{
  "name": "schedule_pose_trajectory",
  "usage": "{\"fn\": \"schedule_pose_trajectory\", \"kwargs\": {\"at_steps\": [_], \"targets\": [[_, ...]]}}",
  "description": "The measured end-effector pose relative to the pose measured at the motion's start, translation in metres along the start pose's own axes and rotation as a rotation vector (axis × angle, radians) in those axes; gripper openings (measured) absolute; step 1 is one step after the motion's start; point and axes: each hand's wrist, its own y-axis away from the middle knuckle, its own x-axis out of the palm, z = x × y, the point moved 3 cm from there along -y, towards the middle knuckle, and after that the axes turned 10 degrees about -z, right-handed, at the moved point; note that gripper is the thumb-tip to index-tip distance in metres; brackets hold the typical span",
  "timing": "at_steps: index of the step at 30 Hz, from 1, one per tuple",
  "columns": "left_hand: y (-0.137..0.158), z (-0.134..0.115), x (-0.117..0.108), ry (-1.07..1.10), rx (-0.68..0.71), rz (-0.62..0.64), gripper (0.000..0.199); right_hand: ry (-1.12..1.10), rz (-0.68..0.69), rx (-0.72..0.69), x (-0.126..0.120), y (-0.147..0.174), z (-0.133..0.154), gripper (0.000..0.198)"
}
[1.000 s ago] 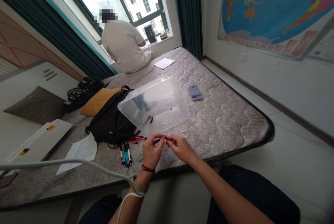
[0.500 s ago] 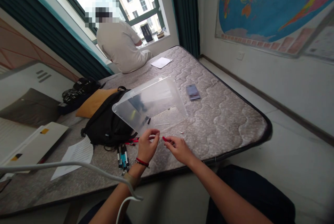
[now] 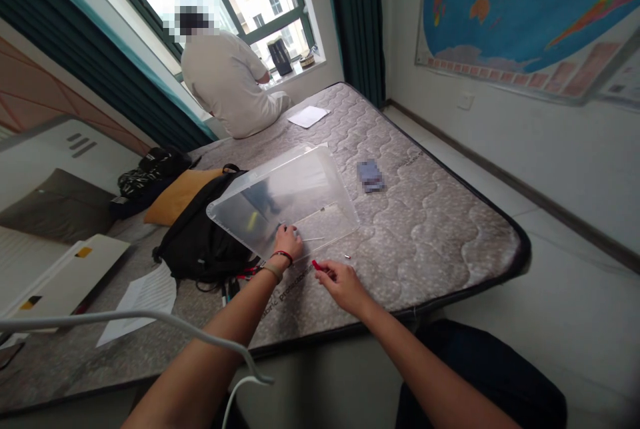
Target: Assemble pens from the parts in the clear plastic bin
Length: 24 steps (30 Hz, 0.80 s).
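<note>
My left hand (image 3: 289,241) reaches inside the clear plastic box (image 3: 345,199), its fingers bent down and drawn together at the spot of a small black piece. The fingertips mostly hide whatever is between them. My right hand (image 3: 343,282) is closed in a pinch on a small red tube-like piece (image 3: 315,265), held just outside the box's near edge. Inside the box, right of my left hand, lies a thin pale rod (image 3: 314,239). A tiny metallic piece (image 3: 347,257) rests on the mattress (image 3: 430,242) beyond my right fingers.
A black backpack (image 3: 200,242) stands left of the box, with several pens (image 3: 227,292) partly behind my left forearm. A grey cable (image 3: 165,316) crosses the lower left. Papers (image 3: 143,299) and a blurred bluish item (image 3: 370,176) lie on the mattress. Another person (image 3: 230,82) sits near the window.
My left hand has moved forward from beside my right hand into the box, over the black piece. My right hand stays almost in place with the red piece.
</note>
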Motion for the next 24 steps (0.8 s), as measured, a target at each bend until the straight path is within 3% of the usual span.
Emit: {"fn": "schedule_pose_trajectory", "kwargs": {"at_steps": [12,20,24], "targets": [[-0.017,0.018,-0.005,0.018,0.077,0.032,0.029,-0.014,0.028,0.013,0.003,0.0,-0.007,0.025],[-0.008,0.014,-0.022,0.065,0.116,0.021,0.028,-0.094,0.038,0.092,0.009,-0.005,-0.021,0.028],[0.014,0.011,-0.038,0.145,0.148,0.003,0.025,-0.121,0.012,0.114,0.009,-0.005,-0.025,0.029]]}}
